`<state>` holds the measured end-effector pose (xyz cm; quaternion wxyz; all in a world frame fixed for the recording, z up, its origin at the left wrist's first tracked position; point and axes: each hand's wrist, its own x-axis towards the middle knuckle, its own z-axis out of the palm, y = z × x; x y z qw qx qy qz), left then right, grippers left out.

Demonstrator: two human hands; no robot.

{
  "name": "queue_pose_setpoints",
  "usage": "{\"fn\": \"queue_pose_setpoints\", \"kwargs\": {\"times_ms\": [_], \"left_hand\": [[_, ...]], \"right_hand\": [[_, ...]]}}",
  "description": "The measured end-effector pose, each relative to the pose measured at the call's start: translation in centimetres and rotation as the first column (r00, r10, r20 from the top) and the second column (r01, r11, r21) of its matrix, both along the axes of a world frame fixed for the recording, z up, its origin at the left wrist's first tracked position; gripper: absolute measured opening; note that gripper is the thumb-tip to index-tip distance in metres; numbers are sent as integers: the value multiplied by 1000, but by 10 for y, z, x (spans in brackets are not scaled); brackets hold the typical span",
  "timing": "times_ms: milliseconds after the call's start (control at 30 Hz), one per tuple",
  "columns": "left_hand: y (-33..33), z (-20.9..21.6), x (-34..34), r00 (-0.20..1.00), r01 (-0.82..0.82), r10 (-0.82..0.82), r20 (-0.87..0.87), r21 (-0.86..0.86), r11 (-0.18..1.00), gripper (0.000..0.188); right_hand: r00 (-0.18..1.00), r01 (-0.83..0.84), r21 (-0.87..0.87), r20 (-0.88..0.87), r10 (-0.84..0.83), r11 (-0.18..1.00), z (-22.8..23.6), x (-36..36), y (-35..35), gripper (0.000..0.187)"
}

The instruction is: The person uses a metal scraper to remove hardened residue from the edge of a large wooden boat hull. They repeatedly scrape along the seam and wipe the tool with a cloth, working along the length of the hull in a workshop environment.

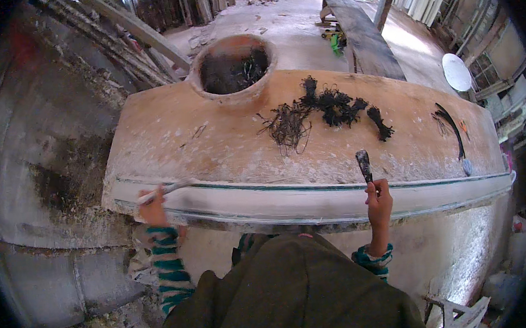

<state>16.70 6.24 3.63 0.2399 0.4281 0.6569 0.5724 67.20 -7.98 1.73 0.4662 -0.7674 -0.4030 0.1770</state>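
Along the near edge of the bench runs a long white plaster-like strip (266, 205) with dark green lines on its far and near sides. My left hand (153, 209) is at the strip's left end, closed around a pale, flat tool (178, 186) whose tip points right over the far green line; its exact kind is blurred. My right hand (378, 197), right of the middle, grips a scraper (364, 163). The scraper's dark, white-smeared end points up and away, over the bench top.
On the orange-brown bench top (170, 140) lie black fibre bundles (335, 105) and a looser tangle of strands (289, 127). A round tub (237, 94) with dark contents stands at the far left. A curved black strip (453, 129) lies at right. Beyond is a long plank bench (363, 32).
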Motion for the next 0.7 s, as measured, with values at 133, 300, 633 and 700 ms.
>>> {"fn": "queue_pose_setpoints", "kwargs": {"times_ms": [133, 300, 633, 700], "left_hand": [[-4, -32, 150, 816, 577, -548, 186, -201, 791, 14], [-30, -40, 278, 518, 809, -642, 565, -77, 583, 21], [-11, -41, 48, 855, 305, -148, 496, -253, 918, 18], [-5, -37, -22, 933, 98, -40, 358, -146, 984, 19]], "right_hand": [[1000, -7, 3, -19, 7, 1000, 9, -6, 3, 18], [999, -8, 9, -43, 9, 1000, 9, -13, 2, 18], [996, -90, -35, 9, 91, 995, -3, -41, 26, 18], [991, -128, -30, 23, 128, 991, 4, -59, 41, 18]]}}
